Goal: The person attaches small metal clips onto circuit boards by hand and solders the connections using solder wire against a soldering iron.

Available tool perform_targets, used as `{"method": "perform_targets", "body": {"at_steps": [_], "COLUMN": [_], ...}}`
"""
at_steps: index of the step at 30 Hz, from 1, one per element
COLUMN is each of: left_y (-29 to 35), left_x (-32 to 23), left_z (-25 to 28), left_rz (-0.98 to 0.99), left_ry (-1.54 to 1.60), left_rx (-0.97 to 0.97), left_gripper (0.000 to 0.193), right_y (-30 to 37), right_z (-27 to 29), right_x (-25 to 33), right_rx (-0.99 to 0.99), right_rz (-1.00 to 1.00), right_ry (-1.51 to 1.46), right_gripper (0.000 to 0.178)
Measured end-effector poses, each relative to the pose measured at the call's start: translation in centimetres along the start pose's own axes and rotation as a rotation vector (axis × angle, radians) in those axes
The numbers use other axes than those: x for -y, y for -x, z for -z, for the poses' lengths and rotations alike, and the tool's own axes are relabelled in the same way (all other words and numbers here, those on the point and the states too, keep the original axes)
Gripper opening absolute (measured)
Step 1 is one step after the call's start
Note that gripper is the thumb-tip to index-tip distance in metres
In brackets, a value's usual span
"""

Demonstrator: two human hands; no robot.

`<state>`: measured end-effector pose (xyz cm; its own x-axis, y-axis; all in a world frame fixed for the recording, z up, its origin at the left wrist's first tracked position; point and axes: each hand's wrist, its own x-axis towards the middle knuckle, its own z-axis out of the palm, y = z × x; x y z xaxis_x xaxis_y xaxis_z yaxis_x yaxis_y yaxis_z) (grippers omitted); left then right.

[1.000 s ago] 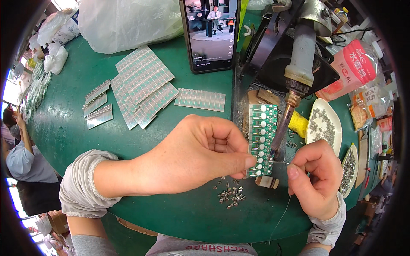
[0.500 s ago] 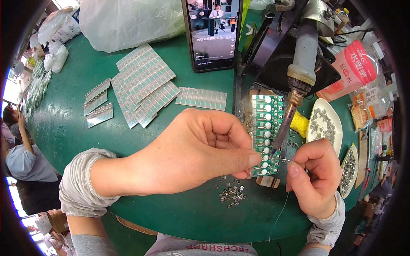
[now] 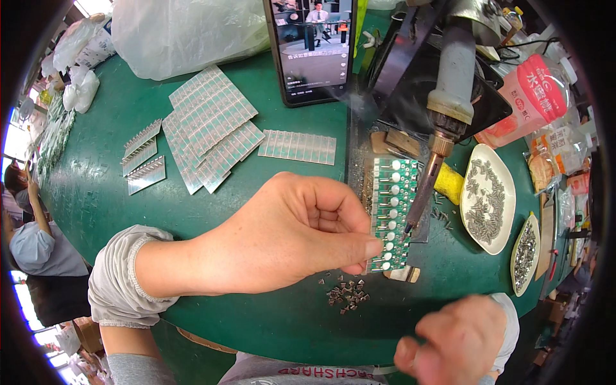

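Between thumb and fingers, my left hand [image 3: 282,234] pinches the lower left edge of a green circuit board panel [image 3: 394,205] with a column of round white parts. Above the board's right side a soldering iron [image 3: 449,96], fixed in a stand, points down, its tip close to the board's surface. My right hand [image 3: 459,340] is off the board, low near the table's front edge. Motion smears its fingers, so whether it holds anything does not show. Small metal pieces [image 3: 346,294] lie loose below the board.
Stacked board panels [image 3: 215,122], a single panel [image 3: 298,147] and smaller strips [image 3: 146,173] lie left. A phone [image 3: 314,64] stands behind. On the right are a dish of small metal pins [image 3: 478,240], a narrower dish [image 3: 530,240] of metal parts, a yellow sponge [image 3: 449,184] and a pink-labelled bottle [image 3: 529,96].
My right hand, which held a thin solder wire at the iron's tip, has pulled down toward the front edge. The board has shifted slightly downward and left in my left hand.
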<state>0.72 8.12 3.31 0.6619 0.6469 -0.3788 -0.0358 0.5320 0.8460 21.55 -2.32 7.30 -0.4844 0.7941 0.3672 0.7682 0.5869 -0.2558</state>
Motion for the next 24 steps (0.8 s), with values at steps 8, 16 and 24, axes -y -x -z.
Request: {"method": "perform_targets", "body": {"at_steps": [8, 16, 24], "left_y": [0.1, 0.7, 1.3], "left_x": [0.6, 1.1, 1.7], "left_z": [-0.6, -0.9, -1.2], "left_rz": [0.191, 0.291, 0.005], "left_ry": [-0.134, -0.317, -0.553], "left_rx": [0.133, 0.279, 0.52], "left_gripper": [0.005, 0.006, 0.006], "right_y": [1.4, 1.3, -1.6], "right_z": [-1.2, 0.9, 0.6], "right_x": [1.8, 1.0, -5.9], "right_rx": [-0.406, -0.062, 0.071], "right_rz": [-0.046, -0.053, -0.298], "right_ry": [0.149, 0.294, 0.092], "right_gripper": [0.061, 0.072, 0.014]}}
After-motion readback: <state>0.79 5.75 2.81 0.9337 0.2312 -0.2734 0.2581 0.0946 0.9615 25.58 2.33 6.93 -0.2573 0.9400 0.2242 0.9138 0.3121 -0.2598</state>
